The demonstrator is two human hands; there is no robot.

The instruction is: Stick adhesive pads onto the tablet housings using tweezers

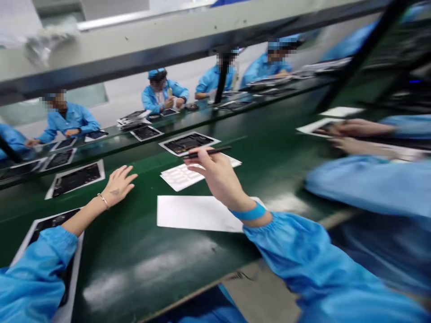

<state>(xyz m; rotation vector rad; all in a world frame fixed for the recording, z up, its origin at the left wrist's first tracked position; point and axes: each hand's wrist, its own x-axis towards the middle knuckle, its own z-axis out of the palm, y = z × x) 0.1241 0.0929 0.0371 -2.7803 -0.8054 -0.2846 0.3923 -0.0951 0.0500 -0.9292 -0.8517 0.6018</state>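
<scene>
green worktop (128,255): work looks underway tbh; done vs left, can't tell | blank white sheet (191,213): near side, no marks showing | patterned sheet (177,177): just beyond it | right hand (218,175): grip narrow, pinching | left hand (117,187): grip wide, nothing in it | black pen-like tool (220,150): in the right grip, by the patterned sheet

glossy smooth tabletop (134,244), matt paper sheet (191,213), creased cloth sleeve (303,251), shiny metal bracelet (103,201), smooth plastic-looking pen (220,150)
</scene>
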